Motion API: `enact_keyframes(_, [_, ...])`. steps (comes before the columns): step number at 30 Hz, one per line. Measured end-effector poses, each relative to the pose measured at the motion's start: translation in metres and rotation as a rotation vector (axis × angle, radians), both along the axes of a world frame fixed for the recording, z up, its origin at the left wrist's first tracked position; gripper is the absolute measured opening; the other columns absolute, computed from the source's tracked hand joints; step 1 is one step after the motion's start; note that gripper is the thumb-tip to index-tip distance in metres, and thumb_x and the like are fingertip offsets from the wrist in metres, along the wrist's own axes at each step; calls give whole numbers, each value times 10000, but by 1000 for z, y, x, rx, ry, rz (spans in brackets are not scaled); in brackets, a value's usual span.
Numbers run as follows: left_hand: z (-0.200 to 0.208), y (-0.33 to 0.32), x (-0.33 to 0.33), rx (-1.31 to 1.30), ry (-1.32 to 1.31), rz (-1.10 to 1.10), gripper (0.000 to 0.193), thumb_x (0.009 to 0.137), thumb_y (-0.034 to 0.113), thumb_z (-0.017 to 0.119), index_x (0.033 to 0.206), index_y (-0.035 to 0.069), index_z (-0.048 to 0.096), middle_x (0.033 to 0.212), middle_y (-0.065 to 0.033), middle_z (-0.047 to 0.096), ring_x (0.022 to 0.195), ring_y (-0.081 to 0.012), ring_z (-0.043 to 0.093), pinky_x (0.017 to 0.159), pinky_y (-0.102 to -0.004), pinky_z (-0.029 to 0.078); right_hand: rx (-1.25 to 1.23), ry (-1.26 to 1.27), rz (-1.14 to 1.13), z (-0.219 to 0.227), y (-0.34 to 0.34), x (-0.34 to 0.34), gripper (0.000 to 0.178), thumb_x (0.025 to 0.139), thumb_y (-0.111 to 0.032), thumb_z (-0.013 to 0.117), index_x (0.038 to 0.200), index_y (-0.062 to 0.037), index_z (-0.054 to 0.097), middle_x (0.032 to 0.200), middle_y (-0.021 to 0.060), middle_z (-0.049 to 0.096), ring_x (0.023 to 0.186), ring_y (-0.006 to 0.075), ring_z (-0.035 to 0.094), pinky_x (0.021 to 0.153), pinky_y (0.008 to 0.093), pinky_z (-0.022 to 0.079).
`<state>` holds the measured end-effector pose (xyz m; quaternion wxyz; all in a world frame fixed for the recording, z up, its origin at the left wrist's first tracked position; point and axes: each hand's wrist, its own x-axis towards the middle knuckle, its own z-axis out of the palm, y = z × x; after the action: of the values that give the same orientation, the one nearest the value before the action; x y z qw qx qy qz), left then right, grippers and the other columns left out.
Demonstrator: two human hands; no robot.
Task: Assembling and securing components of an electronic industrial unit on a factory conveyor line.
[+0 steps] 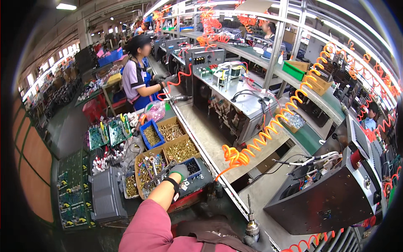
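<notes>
My left arm, in a dark pink sleeve with a black wrist band, stretches out over the parts boxes. My left hand (180,170), in a grey and green glove, is at the small blue bin of black screws (192,166). Its fingers are too small and partly hidden to show whether they hold anything. Beside it stand a cardboard box of brass-coloured screws (181,150) and a box of mixed bolts and fasteners (151,166). My right hand does not show. A power screwdriver (252,227), bit upward, is at the rail near the lower edge.
An orange coiled hose (268,134) hangs across the line. An opened machine housing (323,206) stands at the right, another machine (226,101) ahead. A co-worker (140,75) stands farther up the line. Green circuit boards (119,128) lie beyond the boxes.
</notes>
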<state>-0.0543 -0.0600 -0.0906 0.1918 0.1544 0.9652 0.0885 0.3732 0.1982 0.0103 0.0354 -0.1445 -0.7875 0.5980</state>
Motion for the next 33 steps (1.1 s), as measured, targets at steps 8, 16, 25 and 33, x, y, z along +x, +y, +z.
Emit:
enact_keyframes(8, [30,-3,21,98,147,196,390,884,335,509,1106,46,650,1074,-224,680,998,-380,661,918,-455,508,0,185,-102,-22,2,1,356,900,-58,667,1226,-38,526,948,48,590,794,116,570,700,263,489])
enact_keyframes(16, [134,65,88,1134,85,-178,347,964,347,464,828,53,589,649,-114,547,578,-253,530,590,-376,471,34,73,54,1,15,-23,455,849,20,684,1267,20,505,1071,78,572,1011,170,555,904,282,452])
enact_keyframes(25, [219,147,161,1224,-743,-273,300,999,302,568,1102,43,681,778,-27,682,567,-57,592,493,-193,471,236,-105,-42,95,14,-27,552,855,-322,772,1252,-23,531,1065,114,642,958,198,613,879,338,488])
enact_keyframes(33, [243,190,164,1240,-986,-285,358,975,375,587,956,21,634,685,-74,660,446,-97,556,411,-216,435,184,-18,-133,108,17,1,648,877,-386,726,1372,-62,462,1140,153,620,1021,257,617,894,357,483])
